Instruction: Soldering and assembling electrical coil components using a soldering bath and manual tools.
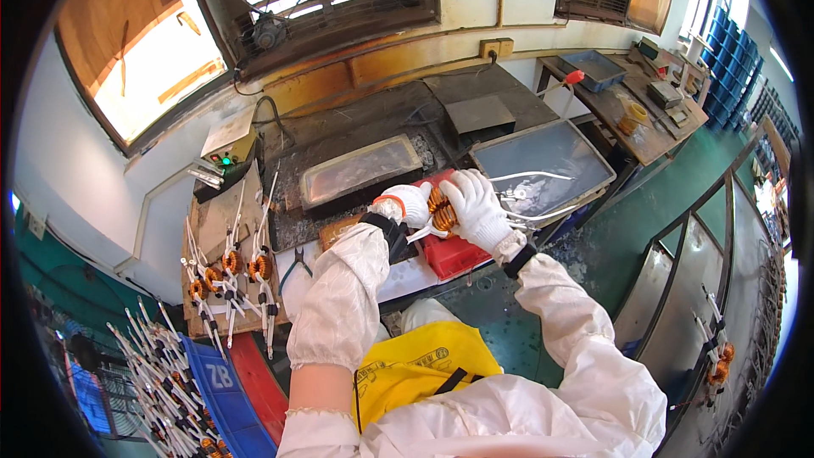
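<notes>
Between my two white-gloved hands is a ring-shaped coil (442, 214) wound with copper wire, with white sleeved leads stretching out to the right and one toward the lower left. My right hand (477, 210) curls over the coil's right side, fingers bent round it. From the left, my left hand (409, 203) grips the coil's other edge; its fingertips are partly hidden. Just under the hands lies a red plastic tray (458, 258). Beyond my left hand stands a rectangular metal-rimmed pot (360, 172) on a dark, stained bench.
A wide shallow tray (547, 165) of greyish liquid sits at right. At left, several similar coils (231, 261) lie on a board beside pliers (297, 265); a blue crate (216, 377) stands lower left. Behind are a control box (229, 142) with a green light and a side table (632, 106).
</notes>
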`<state>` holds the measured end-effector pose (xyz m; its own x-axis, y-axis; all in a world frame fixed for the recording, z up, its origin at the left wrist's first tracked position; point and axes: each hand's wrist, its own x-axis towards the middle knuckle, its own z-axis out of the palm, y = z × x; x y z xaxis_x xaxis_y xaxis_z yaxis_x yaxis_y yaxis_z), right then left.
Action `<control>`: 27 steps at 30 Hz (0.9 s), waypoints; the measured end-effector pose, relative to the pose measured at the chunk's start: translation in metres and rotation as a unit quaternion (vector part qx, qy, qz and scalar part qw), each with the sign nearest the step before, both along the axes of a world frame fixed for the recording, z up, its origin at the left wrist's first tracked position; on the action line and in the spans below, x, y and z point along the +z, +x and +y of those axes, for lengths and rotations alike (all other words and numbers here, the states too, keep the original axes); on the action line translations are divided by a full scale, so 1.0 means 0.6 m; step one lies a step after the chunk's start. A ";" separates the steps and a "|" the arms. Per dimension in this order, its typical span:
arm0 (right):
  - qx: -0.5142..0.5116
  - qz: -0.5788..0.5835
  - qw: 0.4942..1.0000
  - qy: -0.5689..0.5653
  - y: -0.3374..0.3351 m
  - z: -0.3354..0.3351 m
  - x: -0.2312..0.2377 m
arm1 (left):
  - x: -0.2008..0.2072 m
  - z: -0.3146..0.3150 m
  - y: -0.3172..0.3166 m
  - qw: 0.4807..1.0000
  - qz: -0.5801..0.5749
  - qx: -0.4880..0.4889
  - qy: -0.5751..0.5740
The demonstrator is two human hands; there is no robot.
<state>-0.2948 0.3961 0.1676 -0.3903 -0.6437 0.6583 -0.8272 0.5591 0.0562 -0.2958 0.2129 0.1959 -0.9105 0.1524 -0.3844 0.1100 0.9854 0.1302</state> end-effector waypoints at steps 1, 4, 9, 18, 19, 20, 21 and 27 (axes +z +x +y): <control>0.029 -0.031 0.999 0.007 -0.010 -0.001 -0.001 | 0.001 0.001 -0.002 1.000 -0.012 0.002 -0.002; 0.064 -0.063 0.996 0.023 -0.018 -0.003 -0.006 | -0.007 0.002 0.002 1.000 -0.002 0.022 0.021; 0.068 -0.084 0.993 0.048 -0.022 -0.007 0.004 | -0.025 0.000 0.002 0.997 0.038 0.040 0.056; 0.089 -0.124 0.986 0.065 -0.021 0.001 0.012 | -0.069 0.005 0.015 0.980 0.179 0.034 0.085; 0.089 -0.125 0.986 0.066 -0.024 0.001 0.008 | -0.070 0.006 0.016 0.979 0.175 0.041 0.092; 0.094 -0.136 0.984 0.067 -0.026 0.001 0.003 | -0.073 0.007 0.017 0.979 0.174 0.042 0.092; 0.101 -0.143 0.982 0.064 -0.025 -0.001 0.006 | -0.081 0.004 0.017 0.977 0.186 0.042 0.100; 0.097 -0.150 0.981 0.071 -0.022 0.003 0.013 | -0.090 -0.001 0.008 0.976 0.175 0.048 0.118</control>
<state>-0.3078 0.3978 0.1753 -0.4138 -0.8024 0.4301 -0.9086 0.3937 -0.1396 -0.2910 0.2125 0.1421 -0.9942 0.1070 -0.0125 0.0971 0.9405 0.3255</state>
